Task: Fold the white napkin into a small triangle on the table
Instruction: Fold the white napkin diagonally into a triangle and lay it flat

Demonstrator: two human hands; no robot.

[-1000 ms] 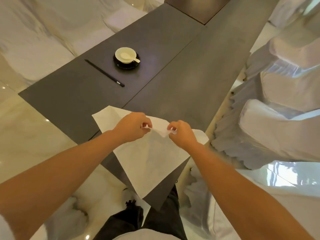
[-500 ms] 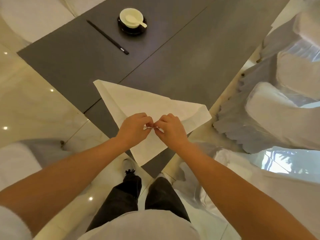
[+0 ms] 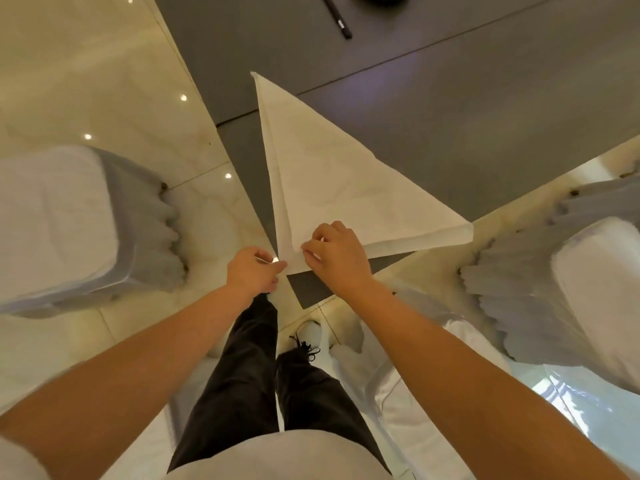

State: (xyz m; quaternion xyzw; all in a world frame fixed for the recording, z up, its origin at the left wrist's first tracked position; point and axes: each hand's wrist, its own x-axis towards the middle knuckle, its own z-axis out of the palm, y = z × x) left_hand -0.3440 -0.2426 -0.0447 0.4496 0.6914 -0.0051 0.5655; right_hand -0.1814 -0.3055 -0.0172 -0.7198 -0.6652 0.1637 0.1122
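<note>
Down at the near corner, left hand (image 3: 254,271) and right hand (image 3: 337,256) each have a closed pinch grip on the white napkin (image 3: 332,181), one big triangle lying on the bench (image 3: 467,98), its near tip at the corner. Risk here: layers look slightly offset, so a tug could skew the crease or drag cloth off the edge. Beyond, a black pen (image 3: 337,17).

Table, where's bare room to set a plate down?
Free: the dark table between the napkin's long edge and the chopstick. Crowded: the near corner, where the left hand and right hand pinch the napkin.
</note>
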